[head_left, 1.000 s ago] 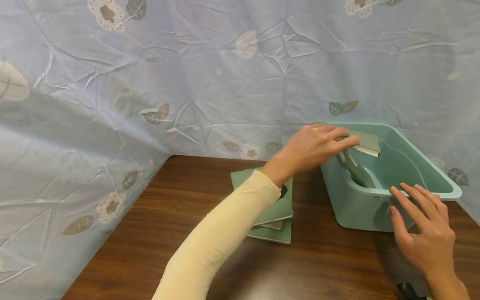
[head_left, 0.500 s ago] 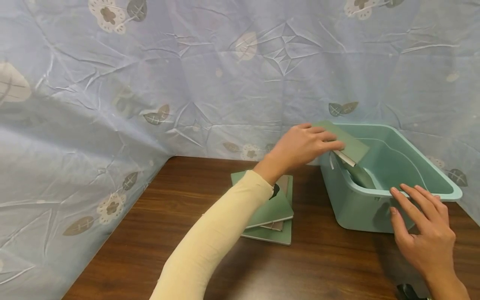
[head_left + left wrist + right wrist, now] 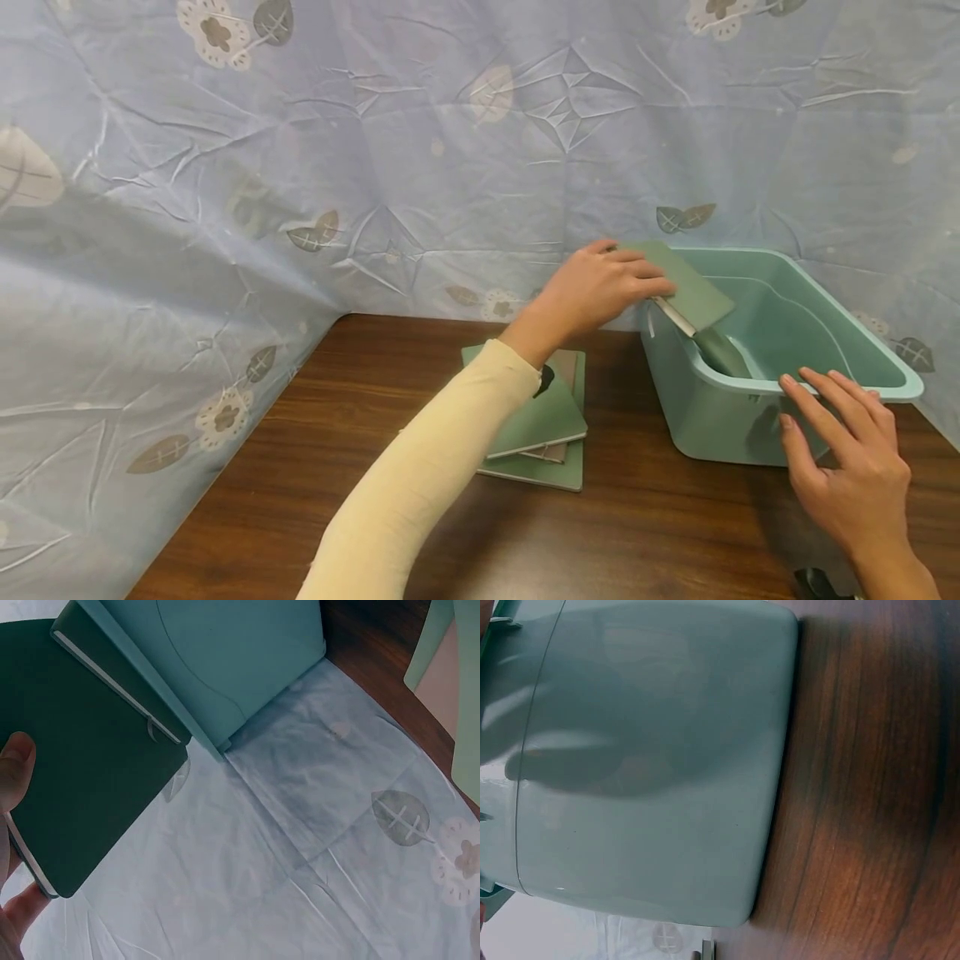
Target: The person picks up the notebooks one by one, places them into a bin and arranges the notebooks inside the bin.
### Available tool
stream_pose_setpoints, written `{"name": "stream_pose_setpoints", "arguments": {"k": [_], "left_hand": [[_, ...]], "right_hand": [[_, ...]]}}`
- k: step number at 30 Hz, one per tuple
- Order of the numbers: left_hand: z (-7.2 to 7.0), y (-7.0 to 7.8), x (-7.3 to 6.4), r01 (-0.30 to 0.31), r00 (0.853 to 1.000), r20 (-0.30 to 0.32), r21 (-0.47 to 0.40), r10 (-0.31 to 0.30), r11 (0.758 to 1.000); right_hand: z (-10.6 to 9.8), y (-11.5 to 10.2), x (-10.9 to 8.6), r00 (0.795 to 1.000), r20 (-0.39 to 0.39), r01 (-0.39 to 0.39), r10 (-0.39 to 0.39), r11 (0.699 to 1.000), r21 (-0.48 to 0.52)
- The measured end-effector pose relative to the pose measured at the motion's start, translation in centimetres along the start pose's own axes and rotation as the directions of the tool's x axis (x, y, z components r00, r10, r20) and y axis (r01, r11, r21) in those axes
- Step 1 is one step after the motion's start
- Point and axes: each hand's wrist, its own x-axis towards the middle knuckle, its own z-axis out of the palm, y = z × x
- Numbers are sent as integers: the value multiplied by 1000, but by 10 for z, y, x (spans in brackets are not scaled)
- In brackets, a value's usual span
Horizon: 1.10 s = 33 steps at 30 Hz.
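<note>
My left hand (image 3: 596, 287) grips a green hardcover notebook (image 3: 686, 283) over the bin's left rim, its far part still overlapping the opening. In the left wrist view the thumb presses on the cover of this notebook (image 3: 97, 772), and fingers show beneath its edge. Close beside it, a second green notebook (image 3: 120, 671) with a ribbon marker lies along the rim. A green object (image 3: 722, 354) leans inside the bin against the left wall. My right hand (image 3: 855, 454) rests with spread fingers on the near rim of the teal plastic bin (image 3: 727, 425).
Several green notebooks and a beige one form an uneven stack (image 3: 543, 421) left of the bin, partly under my left forearm. The wooden table (image 3: 637, 533) meets a floral fabric sheet (image 3: 420, 167) at the back. A black strap (image 3: 813, 583) shows near my right wrist.
My left hand has drawn leftward with the notebook, from over the bin's interior to its left rim. The notebook has turned and tilted. The right hand and bin stay put.
</note>
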Motion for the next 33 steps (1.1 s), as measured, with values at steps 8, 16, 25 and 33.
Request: {"name": "stream_pose_setpoints", "arguments": {"k": [8,16,25,33], "left_hand": [[1,-3,-2,18,999,46,-7,-17,1000],[2,-3,-1,3,999,47,9,-4,1000],[-1,-3,-1,-2,1000,17,42,1,999],[-3,0,3,21,986,-169,10,-19,1000]], "right_hand": [[1,1,-2,1000,2,2,-2,1000,-1],[0,1,-4,1000,11,-6,6,1000,-3],[0,0,-3,1000,15,-13,13,1000,-13],[2,0,-1,1000,-12,-4,4,1000,5]]}}
